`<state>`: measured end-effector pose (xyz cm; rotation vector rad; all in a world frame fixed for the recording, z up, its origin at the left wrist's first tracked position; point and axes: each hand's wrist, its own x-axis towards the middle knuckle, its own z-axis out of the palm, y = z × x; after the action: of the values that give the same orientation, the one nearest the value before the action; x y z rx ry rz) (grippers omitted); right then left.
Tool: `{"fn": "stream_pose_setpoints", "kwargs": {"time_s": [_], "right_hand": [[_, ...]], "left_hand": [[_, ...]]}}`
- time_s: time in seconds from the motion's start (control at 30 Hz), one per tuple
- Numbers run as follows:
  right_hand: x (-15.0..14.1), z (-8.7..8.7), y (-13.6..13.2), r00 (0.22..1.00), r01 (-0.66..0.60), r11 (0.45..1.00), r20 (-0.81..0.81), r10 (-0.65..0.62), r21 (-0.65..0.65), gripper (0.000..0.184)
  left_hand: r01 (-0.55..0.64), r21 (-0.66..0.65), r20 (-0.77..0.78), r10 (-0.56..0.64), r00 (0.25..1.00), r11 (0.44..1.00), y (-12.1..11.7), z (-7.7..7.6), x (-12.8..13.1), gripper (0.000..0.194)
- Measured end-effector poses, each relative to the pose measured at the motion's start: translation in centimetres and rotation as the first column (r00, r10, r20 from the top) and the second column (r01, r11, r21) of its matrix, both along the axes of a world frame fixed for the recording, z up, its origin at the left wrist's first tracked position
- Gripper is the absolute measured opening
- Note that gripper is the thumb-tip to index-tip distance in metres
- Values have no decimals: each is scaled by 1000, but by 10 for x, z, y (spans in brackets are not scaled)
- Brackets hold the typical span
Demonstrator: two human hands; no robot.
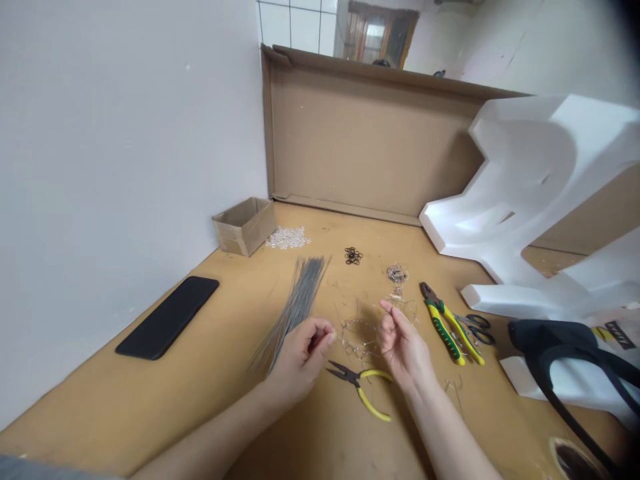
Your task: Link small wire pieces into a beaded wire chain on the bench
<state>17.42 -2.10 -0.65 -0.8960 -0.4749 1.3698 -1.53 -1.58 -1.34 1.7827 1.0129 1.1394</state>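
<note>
My left hand [304, 347] is curled closed just right of a bundle of thin grey wires [300, 293]. Whatever its fingers pinch is too small to make out. My right hand [404, 343] is also closed, thumb and forefinger together at the top, and what sits between them is not clear. Thin bent wire forming a loose ring [359, 337] shows between the two hands; whether it touches either one cannot be told. Below it lie needle-nose pliers [353, 377] with yellow handles, jaws pointing left.
Around lie a black phone [169, 317], an open cardboard box [244, 227], clear beads [288, 238], black rings [353, 255], a silvery wire cluster [397, 273], green-yellow pliers [450, 327] and scissors [477, 328]. White foam [530, 167] and a cardboard panel [360, 140] stand behind.
</note>
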Motion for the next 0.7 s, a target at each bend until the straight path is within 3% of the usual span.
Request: {"fn": "stream_pose_setpoints", "kwargs": {"time_s": [0.17,0.27,0.37,0.43,0.5,0.6,0.67,0.7], "right_hand": [[-5,-1,-1,969,-135,990,216,123,41,32],[-4,-3,-5,903,2,995,426,-46,103,25],[-6,-4,-13,684,194,938,646,-339,287,26],[-8,-4,-18,529,242,880,704,-473,409,19],[-12,-3,-20,479,248,852,706,-521,460,18],[-15,3,-20,443,239,830,704,-555,504,44],[-13,8,-20,328,240,780,709,-625,578,56],[-12,10,-21,234,228,738,700,-675,636,60]], "left_hand": [[5,-33,62,-3,998,999,6,7,-6,16],[41,18,-13,-41,999,999,9,10,-9,15],[89,77,-111,-80,991,993,10,11,-10,14],[100,92,-143,-87,986,991,10,11,-9,14],[102,104,-161,-84,983,989,10,11,-8,14],[106,126,-190,-81,978,986,11,9,-9,12],[84,130,-201,-56,978,988,12,8,-10,12],[71,130,-202,-43,978,989,12,8,-10,11]]}}
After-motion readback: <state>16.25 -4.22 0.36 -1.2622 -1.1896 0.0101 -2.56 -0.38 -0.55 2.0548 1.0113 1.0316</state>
